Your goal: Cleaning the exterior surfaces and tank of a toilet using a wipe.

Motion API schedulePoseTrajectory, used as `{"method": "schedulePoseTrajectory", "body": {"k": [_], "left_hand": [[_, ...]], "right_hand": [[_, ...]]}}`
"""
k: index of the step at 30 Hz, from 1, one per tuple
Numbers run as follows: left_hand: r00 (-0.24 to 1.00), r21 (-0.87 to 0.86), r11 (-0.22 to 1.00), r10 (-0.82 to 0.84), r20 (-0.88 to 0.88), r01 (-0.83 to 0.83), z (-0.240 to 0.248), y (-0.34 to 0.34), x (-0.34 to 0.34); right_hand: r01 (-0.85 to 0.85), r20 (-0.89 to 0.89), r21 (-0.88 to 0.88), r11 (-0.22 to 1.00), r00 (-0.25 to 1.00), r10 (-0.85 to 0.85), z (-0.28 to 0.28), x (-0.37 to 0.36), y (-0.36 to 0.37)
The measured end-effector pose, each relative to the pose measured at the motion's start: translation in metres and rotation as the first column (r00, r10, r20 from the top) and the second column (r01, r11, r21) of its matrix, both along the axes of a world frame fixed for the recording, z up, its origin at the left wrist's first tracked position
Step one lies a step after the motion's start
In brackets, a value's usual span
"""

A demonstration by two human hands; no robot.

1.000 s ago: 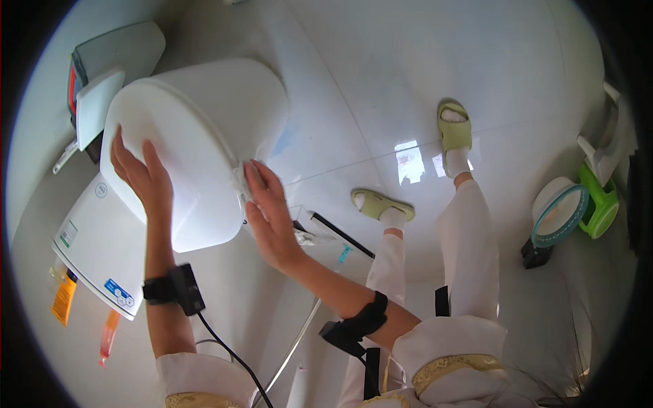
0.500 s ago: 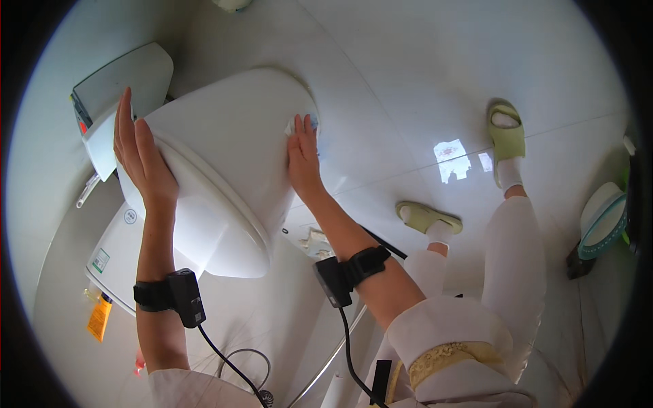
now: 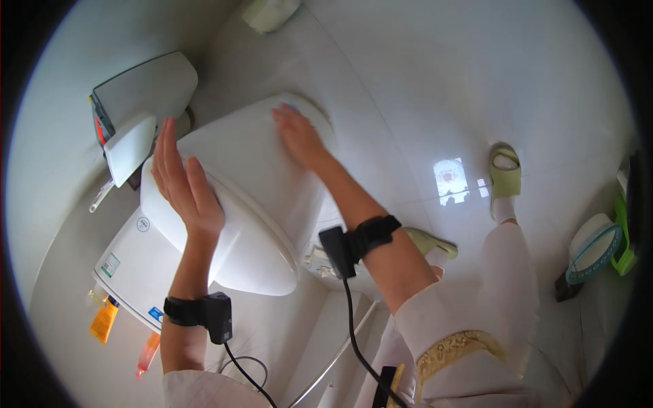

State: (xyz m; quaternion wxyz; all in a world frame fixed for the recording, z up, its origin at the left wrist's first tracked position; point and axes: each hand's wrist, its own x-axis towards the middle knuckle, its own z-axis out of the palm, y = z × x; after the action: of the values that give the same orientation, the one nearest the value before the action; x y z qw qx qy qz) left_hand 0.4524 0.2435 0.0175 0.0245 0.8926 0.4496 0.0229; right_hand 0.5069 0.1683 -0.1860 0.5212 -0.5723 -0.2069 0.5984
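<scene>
Right hand (a blur) farther left over white toilet

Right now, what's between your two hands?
Just the white toilet, bare there, lies between the left hand and right hand in the head view.

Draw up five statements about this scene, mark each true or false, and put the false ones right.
1. The right hand is at the outer side of the white toilet. True.
2. The left hand is wrapped around the orange tube. False: the left hand is open above the toilet, away from the orange tube.
3. Each forearm wears a black strap. True.
4. The person wears red slippers. False: the slippers are pale green.
5. A white container with a blue rim is at the right of the view. True.
</scene>
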Motion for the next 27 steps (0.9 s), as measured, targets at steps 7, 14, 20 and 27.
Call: {"method": "schedulePoseTrajectory", "body": {"k": [7,14,20,27], "left_hand": [[0.999,0.004,0.999,0.033,0.013,-0.033,0.003,0.004,-0.014],[0.997,-0.053,0.997,0.067,0.043,-0.064,0.000,0.000,-0.004],[0.997,-0.084,0.993,0.076,-0.033,-0.079,0.007,0.005,-0.008],[0.993,-0.096,0.989,0.114,-0.015,-0.115,0.001,0.003,-0.013]], "right_hand": [[0.023,0.095,0.355,0.934,0.994,-0.061,0.104,-0.004,-0.033],[-0.266,-0.036,0.339,0.903,0.955,0.295,0.084,0.012,0.053],[-0.398,0.075,0.056,0.916,0.916,0.393,-0.034,-0.016,0.082],[-0.127,0.005,-0.196,0.972,0.991,0.131,-0.115,-0.038,-0.025]]}}
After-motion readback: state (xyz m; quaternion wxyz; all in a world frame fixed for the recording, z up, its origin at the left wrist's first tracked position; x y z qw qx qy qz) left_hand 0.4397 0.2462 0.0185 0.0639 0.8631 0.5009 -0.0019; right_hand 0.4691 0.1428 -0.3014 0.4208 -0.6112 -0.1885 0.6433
